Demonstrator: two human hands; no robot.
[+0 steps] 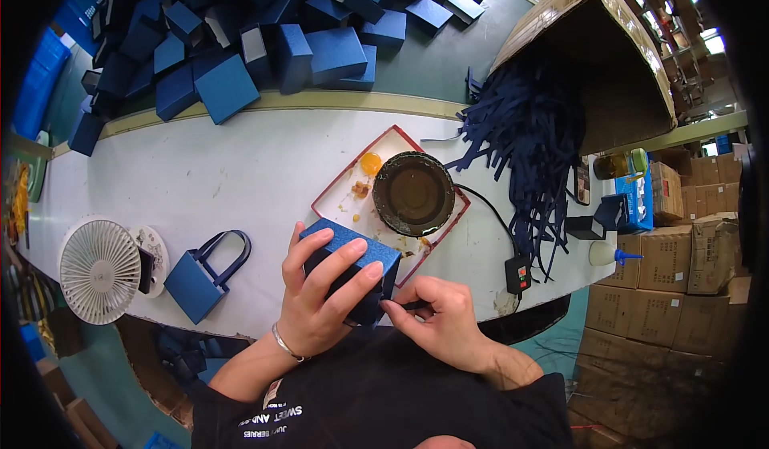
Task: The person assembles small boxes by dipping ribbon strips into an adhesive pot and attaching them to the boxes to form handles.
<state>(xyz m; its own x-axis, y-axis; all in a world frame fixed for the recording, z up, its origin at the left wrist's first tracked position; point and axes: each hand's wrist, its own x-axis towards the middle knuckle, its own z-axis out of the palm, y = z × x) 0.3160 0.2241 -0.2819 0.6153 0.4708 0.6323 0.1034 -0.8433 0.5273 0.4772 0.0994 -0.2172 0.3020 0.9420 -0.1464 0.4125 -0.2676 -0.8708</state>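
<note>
My left hand (324,289) is wrapped over a small blue box (383,253), its fingers spread across the top face. The box is held tilted just above the front of the white table. At its lower right edge, my right hand (440,321) pinches a thin dark strip, probably ribbon, between thumb and forefinger; most of the strip is hidden by the fingers. Just beyond the box, a round dark pot (414,193) of brownish liquid stands on a red-rimmed tray (336,193) spotted with amber residue.
A finished-looking blue box with ribbon handles (196,285) lies left, beside a white fan (99,271). Blue boxes (336,52) are heaped at the back. Dark ribbons (529,128) spill from a carton (633,64). A corded switch (518,273) and glue bottle (605,254) sit right.
</note>
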